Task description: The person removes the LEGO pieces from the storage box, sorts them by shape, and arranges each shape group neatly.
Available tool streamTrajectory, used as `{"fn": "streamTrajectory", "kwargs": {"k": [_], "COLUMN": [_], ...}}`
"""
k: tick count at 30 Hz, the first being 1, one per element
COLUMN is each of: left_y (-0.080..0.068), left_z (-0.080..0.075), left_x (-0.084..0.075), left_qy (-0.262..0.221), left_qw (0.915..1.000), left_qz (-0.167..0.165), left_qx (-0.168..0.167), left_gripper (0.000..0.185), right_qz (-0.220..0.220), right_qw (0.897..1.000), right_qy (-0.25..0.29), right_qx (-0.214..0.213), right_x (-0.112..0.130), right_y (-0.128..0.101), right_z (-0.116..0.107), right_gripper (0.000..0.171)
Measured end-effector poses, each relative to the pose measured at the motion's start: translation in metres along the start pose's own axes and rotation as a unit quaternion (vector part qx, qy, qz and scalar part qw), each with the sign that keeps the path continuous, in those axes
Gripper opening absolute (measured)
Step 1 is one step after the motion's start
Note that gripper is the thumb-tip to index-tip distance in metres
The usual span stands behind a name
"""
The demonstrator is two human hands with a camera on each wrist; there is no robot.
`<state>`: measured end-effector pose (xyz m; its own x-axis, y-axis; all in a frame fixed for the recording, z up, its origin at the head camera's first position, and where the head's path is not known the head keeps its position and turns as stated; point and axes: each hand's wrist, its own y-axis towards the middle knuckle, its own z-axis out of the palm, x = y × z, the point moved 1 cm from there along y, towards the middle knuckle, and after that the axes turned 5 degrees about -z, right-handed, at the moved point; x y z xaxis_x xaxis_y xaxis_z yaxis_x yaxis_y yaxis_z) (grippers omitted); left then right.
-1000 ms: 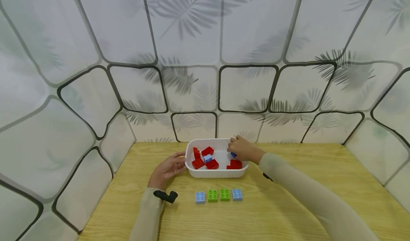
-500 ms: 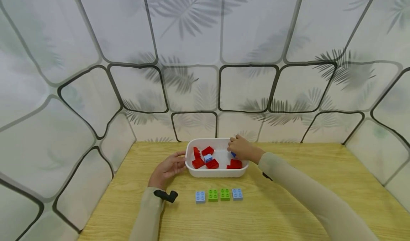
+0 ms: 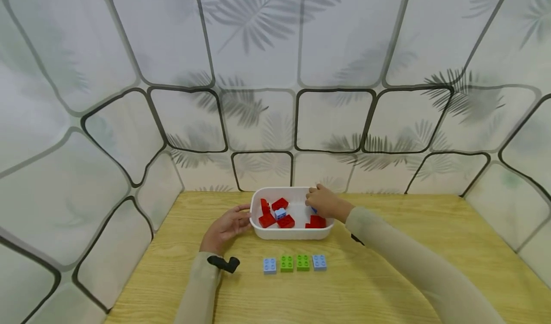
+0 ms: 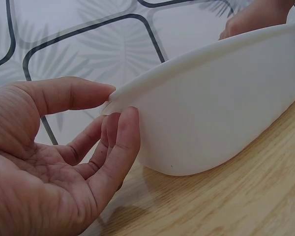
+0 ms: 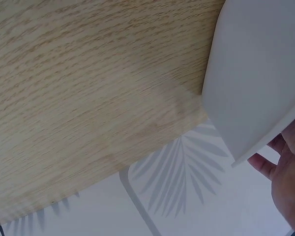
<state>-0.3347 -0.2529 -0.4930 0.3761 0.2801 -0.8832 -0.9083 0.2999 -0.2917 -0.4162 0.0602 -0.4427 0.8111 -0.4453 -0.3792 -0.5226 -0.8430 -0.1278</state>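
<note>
A white plastic bin (image 3: 290,233) stands on the wooden table, holding several red toy building bricks (image 3: 285,221) and a light blue brick (image 3: 280,213). My left hand (image 3: 227,226) touches the bin's left end; in the left wrist view the thumb is at the rim and loosely bent fingers (image 4: 128,130) lie against the outer wall. My right hand (image 3: 324,202) reaches over the right end, fingers curled down around a blue brick (image 3: 314,210) that shows only in part beneath them. The right wrist view has the bin's wall (image 5: 260,73) hiding most of that hand.
Nearer me, a row of bricks lies on the table (image 3: 366,285): light blue ones (image 3: 269,265) at both ends, green ones (image 3: 286,263) between. A patterned wall covering (image 3: 258,118) rises right behind the bin and along both sides.
Both hands and the bin stay almost in place. Beneath my right fingers, slightly less of the blue brick shows, and it looks lighter.
</note>
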Motion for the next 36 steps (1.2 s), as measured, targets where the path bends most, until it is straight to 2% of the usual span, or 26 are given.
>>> {"fn": "streamTrajectory", "kwargs": {"k": [3, 7, 13, 17, 22, 27, 32, 36], "left_y": [0.0, 0.0, -0.001, -0.002, -0.002, -0.001, -0.002, -0.002], "left_z": [0.0, 0.0, 0.001, 0.001, 0.0, 0.001, 0.0, -0.001], "left_x": [-0.001, -0.002, -0.002, 0.0, 0.0, 0.002, 0.003, 0.002], "left_qy": [-0.009, -0.011, -0.007, -0.012, -0.02, -0.025, -0.017, -0.016], "left_qw": [0.9999, 0.9999, 1.0, 0.9999, 0.9997, 0.9994, 0.9996, 0.9998], "left_qz": [-0.003, -0.001, 0.0, 0.001, 0.004, 0.002, 0.002, -0.001], "left_qx": [-0.011, -0.008, -0.004, -0.001, 0.016, 0.024, 0.024, 0.012], "left_gripper": [0.048, 0.05, 0.05, 0.047, 0.046, 0.043, 0.04, 0.041], "right_qz": [0.005, 0.007, 0.021, 0.019, 0.018, -0.008, -0.047, -0.053], "right_qw": [1.0, 1.0, 0.995, 0.988, 0.973, 0.96, 0.934, 0.913], "right_qy": [0.005, 0.027, 0.096, 0.14, 0.185, 0.183, 0.169, 0.19], "right_qx": [0.0, -0.012, -0.03, -0.069, -0.137, -0.212, -0.312, -0.357], "right_x": [0.0, -0.001, -0.002, -0.001, 0.003, 0.011, 0.022, 0.035], "right_y": [-0.001, -0.003, -0.007, -0.014, -0.027, -0.053, -0.081, -0.102], "right_z": [-0.001, -0.002, -0.002, -0.005, -0.014, -0.023, -0.026, -0.026], "right_gripper": [0.009, 0.007, 0.019, 0.025, 0.032, 0.033, 0.039, 0.041]}}
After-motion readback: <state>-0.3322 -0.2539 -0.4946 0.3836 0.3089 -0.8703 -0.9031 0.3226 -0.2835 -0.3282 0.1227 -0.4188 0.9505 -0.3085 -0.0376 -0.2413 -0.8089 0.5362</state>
